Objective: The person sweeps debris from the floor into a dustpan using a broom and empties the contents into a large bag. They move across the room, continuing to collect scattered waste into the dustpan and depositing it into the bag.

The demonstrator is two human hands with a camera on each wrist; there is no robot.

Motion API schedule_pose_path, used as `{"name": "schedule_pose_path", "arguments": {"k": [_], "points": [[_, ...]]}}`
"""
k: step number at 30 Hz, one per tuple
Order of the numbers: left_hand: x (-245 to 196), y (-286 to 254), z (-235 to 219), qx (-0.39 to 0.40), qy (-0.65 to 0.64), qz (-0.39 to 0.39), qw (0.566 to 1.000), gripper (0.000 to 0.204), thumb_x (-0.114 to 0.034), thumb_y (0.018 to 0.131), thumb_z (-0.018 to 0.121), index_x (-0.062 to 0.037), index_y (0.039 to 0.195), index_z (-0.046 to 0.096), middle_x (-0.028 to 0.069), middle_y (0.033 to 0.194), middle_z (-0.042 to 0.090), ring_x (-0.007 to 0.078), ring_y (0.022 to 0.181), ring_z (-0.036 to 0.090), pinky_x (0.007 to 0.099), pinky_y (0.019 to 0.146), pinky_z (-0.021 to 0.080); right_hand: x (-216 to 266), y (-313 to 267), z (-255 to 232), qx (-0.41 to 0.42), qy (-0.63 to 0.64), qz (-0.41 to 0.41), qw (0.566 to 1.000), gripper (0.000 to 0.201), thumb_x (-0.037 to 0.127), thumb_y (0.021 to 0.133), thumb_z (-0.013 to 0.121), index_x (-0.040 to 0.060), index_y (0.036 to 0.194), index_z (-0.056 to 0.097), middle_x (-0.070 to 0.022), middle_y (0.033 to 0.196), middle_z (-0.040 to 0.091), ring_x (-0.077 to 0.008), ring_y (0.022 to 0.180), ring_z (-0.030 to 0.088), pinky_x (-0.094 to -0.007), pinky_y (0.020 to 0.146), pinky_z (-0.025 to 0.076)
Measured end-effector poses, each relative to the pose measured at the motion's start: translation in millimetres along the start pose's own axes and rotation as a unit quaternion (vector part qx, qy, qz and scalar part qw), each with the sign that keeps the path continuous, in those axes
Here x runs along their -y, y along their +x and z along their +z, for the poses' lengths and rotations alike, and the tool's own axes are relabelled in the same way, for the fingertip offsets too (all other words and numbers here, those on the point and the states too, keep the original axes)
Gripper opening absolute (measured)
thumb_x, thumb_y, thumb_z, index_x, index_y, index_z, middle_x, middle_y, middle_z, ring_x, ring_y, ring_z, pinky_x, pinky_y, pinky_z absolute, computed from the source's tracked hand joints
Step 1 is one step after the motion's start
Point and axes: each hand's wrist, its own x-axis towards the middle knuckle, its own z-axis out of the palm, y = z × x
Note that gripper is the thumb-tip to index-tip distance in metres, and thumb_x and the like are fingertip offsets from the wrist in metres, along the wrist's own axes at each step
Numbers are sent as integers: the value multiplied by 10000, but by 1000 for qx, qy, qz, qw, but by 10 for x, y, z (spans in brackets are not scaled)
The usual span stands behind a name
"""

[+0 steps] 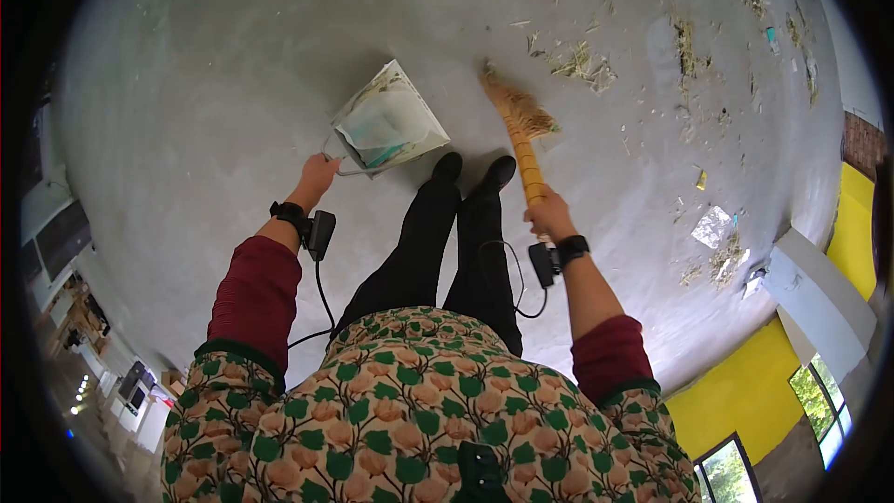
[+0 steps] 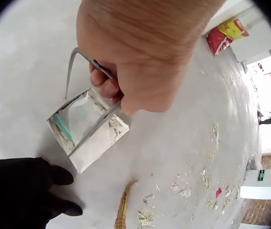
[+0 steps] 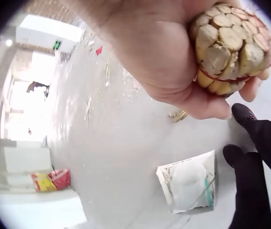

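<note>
My left hand (image 1: 319,173) grips the bent metal handle of a white dustpan (image 1: 410,112), fingers curled round the bar in the left wrist view. Inside the pan lie a whitish sheet (image 2: 85,114), a teal strip (image 2: 63,128) and bits of straw. My right hand (image 1: 551,214) holds a straw hand broom (image 1: 523,144) by its bound handle, the bristles pointing away from me near the floor. The bundled stalk end (image 3: 231,40) of the broom shows close up in the right wrist view. Both feet stand between pan and broom.
Straw and litter (image 1: 585,65) lie scattered over the grey floor (image 1: 251,65) ahead and to the right. A clear plastic scrap (image 1: 712,226) and a yellow wrapper (image 1: 701,180) lie at the right. A red and yellow bag (image 3: 52,180) stands by white blocks.
</note>
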Motion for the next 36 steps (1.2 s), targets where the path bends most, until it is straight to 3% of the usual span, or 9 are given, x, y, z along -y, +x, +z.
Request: {"name": "schedule_pose_path", "arguments": {"k": [3, 6, 15, 20, 25, 31, 33, 35, 36], "points": [[50, -5, -7, -3, -39, -47, 998, 316, -249, 665, 523, 65, 705, 517, 180, 663, 532, 285, 631, 513, 354, 571, 382, -22, -30, 531, -11, -151, -86, 985, 449, 84, 468, 608, 30, 888, 458, -168, 678, 548, -282, 572, 564, -329, 498, 460], [134, 42, 42, -18, -31, -47, 998, 322, -248, 665, 524, 69, 721, 519, 187, 679, 533, 277, 641, 514, 348, 579, 382, 234, -411, 726, 114, 0, 7, 993, 431, 61, 470, 599, 41, 882, 473, -140, 643, 545, -246, 532, 556, -315, 469, 453], [-2, 9, 49, -26, -94, -23, 995, 238, -185, 658, 521, 49, 701, 523, 95, 609, 513, 182, 561, 470, 311, 509, 355, -170, -1311, 83, 98, 88, 90, 987, 641, 2, 509, 579, 83, 1113, 381, -100, 691, 525, -155, 512, 532, -253, 435, 423], [-290, -40, 60, -6, -130, 5, 992, 204, -166, 658, 518, 34, 696, 526, 30, 563, 464, 112, 522, 397, 277, 475, 327, -1047, -1727, 225, 20, 313, 75, 947, 618, -37, 533, 534, 58, 1121, 372, -57, 653, 497, -130, 478, 471, -253, 435, 404], [-481, -218, -50, 24, -65, 39, 997, 218, -191, 672, 536, 20, 723, 537, 6, 570, 457, 89, 517, 371, 255, 463, 308, -1965, -2445, 359, -10, 357, 221, 908, 628, -20, 586, 533, 120, 1160, 319, -61, 641, 505, -142, 508, 500, -268, 424, 422], [-592, -752, -268, 31, -9, 64, 997, 259, -244, 689, 551, 11, 726, 532, -12, 601, 466, 75, 542, 375, 248, 477, 309, -2602, -2782, 1080, -17, 528, 251, 811, 279, 46, 644, 518, 34, 907, 426, -49, 572, 472, -146, 472, 486, -263, 403, 410], [-622, -941, -294, 33, 11, 74, 997, 238, -230, 682, 552, 5, 711, 529, -9, 591, 458, 84, 539, 381, 254, 484, 318, -2649, -2545, 1180, -35, 661, 218, 717, 160, 104, 672, 522, 44, 771, 411, -44, 543, 450, -148, 451, 476, -259, 397, 407], [-646, -1059, -315, 27, 51, 95, 994, 234, -227, 678, 552, 4, 707, 528, -6, 591, 458, 88, 542, 385, 257, 488, 322, -2512, -2201, 1311, -24, 697, 177, 694, 151, 148, 681, 527, 34, 722, 438, -53, 547, 463, -151, 439, 471, -260, 399, 407], [-665, -1103, -343, 19, 81, 115, 990, 229, -223, 674, 552, 3, 703, 527, -2, 590, 458, 92, 544, 389, 261, 493, 326, -2326, -2061, 1335, 13, 633, 135, 762, 142, 161, 686, 520, 30, 680, 466, -68, 553, 486, -157, 451, 484, -261, 415, 416]]}}
